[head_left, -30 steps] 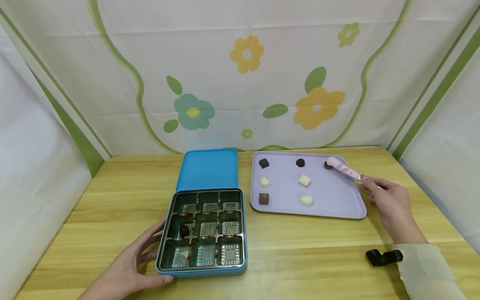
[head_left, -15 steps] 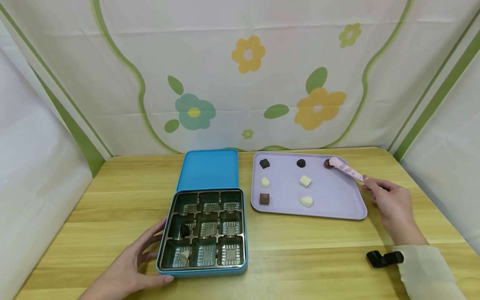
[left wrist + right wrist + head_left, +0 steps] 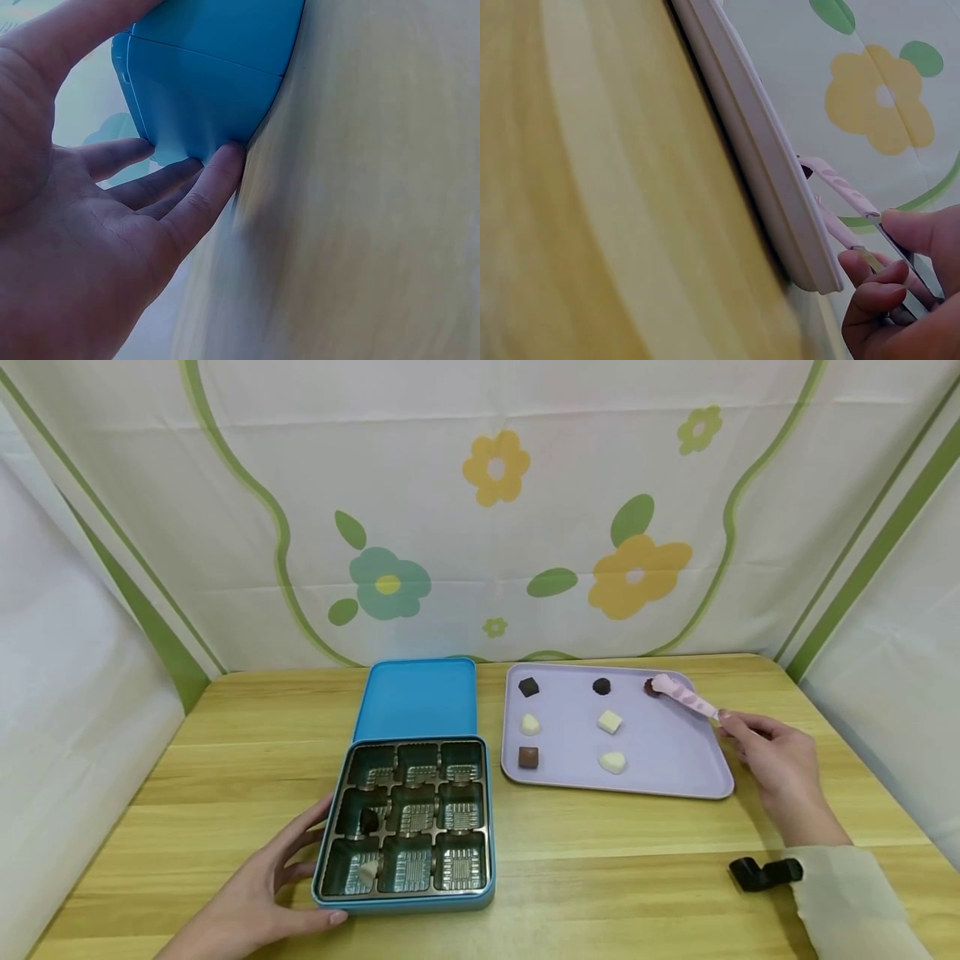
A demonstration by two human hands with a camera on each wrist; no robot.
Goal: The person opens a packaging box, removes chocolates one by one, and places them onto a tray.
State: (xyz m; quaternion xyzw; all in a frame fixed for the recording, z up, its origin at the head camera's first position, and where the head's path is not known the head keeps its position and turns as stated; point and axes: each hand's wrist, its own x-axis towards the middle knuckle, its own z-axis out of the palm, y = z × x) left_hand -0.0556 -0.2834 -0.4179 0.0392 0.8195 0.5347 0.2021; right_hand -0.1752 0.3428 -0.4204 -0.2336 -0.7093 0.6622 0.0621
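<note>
In the head view my right hand holds pink-tipped tongs over the back right of a lilac tray. A brown chocolate is at their tips, partly covered by the pink end; whether it is lifted I cannot tell. The right wrist view shows the metal arms of the tongs between thumb and fingers. My left hand touches the blue tin, its extended fingers along the left side and thumb at the front. A dark chocolate lies in the middle-left compartment, a white one in the front-left.
Behind the tin lies its blue lid. Several other chocolates sit on the tray, among them a dark cube, a brown square and a white square. A flowered cloth hangs behind the wooden table.
The tongs and the brown chocolate at their tips have shifted slightly left on the tray, and my right hand with them. My left hand and the tin stay put.
</note>
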